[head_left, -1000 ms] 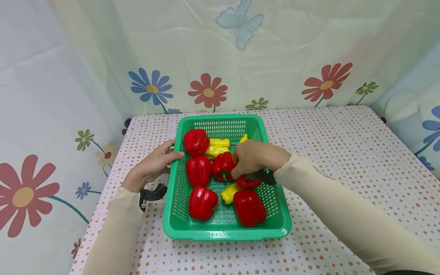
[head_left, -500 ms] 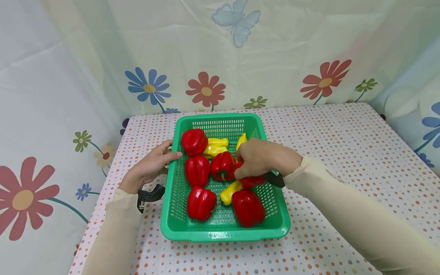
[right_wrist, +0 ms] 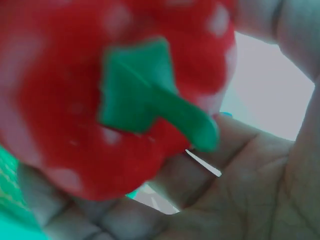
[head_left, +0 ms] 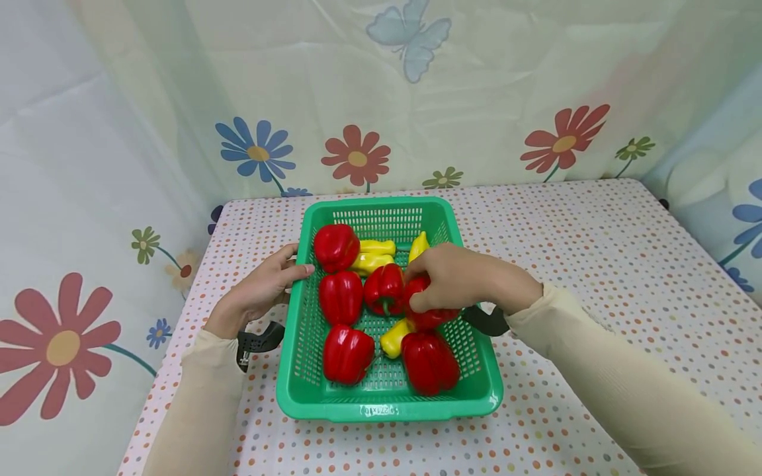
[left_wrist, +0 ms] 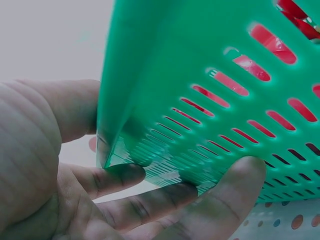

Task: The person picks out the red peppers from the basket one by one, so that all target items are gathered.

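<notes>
My left hand (head_left: 262,291) holds the left side of a green plastic basket (head_left: 389,412), thumb over the rim and fingers against the outside of the slotted wall (left_wrist: 200,95). Inside the basket's right half, my right hand (head_left: 467,276) grips a red bell pepper (head_left: 431,320); its green stem (right_wrist: 150,95) faces the palm in the right wrist view. Left of that hand lies another red bell pepper (head_left: 383,289), stem toward me. A small yellow pepper (head_left: 395,338) shows just below the held one, partly covered by it.
Red bell peppers line the basket's left side (head_left: 340,297), and one more (head_left: 430,363) sits at its near right. Smaller yellow peppers lie toward the back (head_left: 372,263) and back right (head_left: 419,244). A dotted cloth (head_left: 583,284) covers the table; a flowered curtain (head_left: 476,99) hangs behind.
My right hand has shifted a little to the right, and the red bell pepper in it has come up and shows more. My left hand stays at the basket rim.
</notes>
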`<control>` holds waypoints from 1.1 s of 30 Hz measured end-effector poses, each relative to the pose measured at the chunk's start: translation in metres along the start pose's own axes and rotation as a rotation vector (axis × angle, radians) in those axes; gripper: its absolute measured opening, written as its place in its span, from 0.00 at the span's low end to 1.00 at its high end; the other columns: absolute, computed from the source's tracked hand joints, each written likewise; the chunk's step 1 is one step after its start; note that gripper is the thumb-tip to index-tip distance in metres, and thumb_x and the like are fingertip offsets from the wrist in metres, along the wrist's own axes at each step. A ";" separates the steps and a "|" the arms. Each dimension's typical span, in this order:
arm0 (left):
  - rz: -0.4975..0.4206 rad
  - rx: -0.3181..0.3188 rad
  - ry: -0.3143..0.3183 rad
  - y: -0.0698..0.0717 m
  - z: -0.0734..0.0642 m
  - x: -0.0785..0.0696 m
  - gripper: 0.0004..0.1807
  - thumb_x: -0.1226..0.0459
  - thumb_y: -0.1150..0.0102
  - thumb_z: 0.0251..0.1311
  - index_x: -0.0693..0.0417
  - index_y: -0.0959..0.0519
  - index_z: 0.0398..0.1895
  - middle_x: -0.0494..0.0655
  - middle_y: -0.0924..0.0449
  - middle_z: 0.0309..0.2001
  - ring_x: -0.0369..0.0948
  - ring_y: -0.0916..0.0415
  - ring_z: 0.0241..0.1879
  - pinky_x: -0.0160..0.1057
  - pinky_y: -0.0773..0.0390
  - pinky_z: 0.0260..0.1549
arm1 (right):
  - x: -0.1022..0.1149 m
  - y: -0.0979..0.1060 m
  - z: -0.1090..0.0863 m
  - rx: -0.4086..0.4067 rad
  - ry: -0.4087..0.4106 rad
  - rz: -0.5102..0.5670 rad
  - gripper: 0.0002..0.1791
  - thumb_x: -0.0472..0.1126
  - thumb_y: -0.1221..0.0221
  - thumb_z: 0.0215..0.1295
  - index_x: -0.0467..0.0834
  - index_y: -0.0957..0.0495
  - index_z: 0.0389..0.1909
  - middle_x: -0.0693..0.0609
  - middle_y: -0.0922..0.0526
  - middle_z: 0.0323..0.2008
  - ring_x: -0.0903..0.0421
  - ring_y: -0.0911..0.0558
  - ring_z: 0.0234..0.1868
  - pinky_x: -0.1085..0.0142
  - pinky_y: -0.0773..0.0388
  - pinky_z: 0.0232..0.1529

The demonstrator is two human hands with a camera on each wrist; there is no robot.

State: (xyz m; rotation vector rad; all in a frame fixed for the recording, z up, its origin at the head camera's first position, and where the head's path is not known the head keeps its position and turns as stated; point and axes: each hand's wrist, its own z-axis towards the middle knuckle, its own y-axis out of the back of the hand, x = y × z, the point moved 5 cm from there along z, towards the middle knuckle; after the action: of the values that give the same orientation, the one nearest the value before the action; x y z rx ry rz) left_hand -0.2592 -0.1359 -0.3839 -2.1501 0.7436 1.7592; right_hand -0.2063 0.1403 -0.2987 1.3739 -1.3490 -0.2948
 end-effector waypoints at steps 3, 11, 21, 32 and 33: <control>-0.001 0.002 -0.002 -0.001 0.000 0.000 0.31 0.62 0.52 0.80 0.55 0.48 0.80 0.66 0.23 0.55 0.48 0.12 0.40 0.56 0.10 0.40 | -0.004 0.003 -0.003 -0.071 0.016 0.037 0.17 0.43 0.35 0.59 0.42 0.13 0.48 0.52 0.14 0.34 0.53 0.18 0.35 0.64 0.16 0.33; -0.002 0.006 -0.006 0.001 -0.001 0.001 0.31 0.62 0.52 0.80 0.55 0.48 0.81 0.65 0.23 0.56 0.47 0.12 0.40 0.56 0.10 0.41 | -0.010 0.001 -0.010 -0.060 0.057 0.172 0.22 0.41 0.33 0.58 0.39 0.16 0.54 0.51 0.13 0.39 0.53 0.16 0.36 0.63 0.12 0.35; 0.002 0.009 -0.025 0.001 0.000 0.002 0.30 0.62 0.53 0.80 0.57 0.47 0.79 0.63 0.21 0.53 0.48 0.11 0.39 0.57 0.11 0.40 | -0.017 -0.003 -0.013 -0.041 0.016 0.209 0.22 0.43 0.34 0.59 0.41 0.20 0.54 0.49 0.14 0.42 0.52 0.16 0.40 0.61 0.12 0.38; 0.012 -0.010 -0.025 -0.001 -0.004 0.000 0.30 0.61 0.51 0.79 0.60 0.44 0.77 0.65 0.20 0.55 0.48 0.12 0.40 0.55 0.10 0.39 | -0.052 0.023 -0.028 -0.387 0.009 0.465 0.27 0.46 0.37 0.71 0.40 0.25 0.67 0.42 0.17 0.56 0.44 0.18 0.51 0.58 0.11 0.46; 0.013 -0.010 -0.023 -0.001 -0.004 0.000 0.30 0.61 0.51 0.79 0.60 0.44 0.77 0.65 0.20 0.55 0.48 0.12 0.40 0.55 0.10 0.39 | -0.056 0.025 -0.029 -0.415 0.003 0.495 0.27 0.46 0.38 0.72 0.41 0.26 0.68 0.42 0.18 0.57 0.44 0.18 0.52 0.59 0.12 0.47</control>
State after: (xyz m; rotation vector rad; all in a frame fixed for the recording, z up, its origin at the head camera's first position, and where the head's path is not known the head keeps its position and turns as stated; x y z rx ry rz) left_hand -0.2552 -0.1375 -0.3831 -2.1322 0.7464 1.7946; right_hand -0.2140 0.2079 -0.2968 0.6717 -1.4769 -0.2202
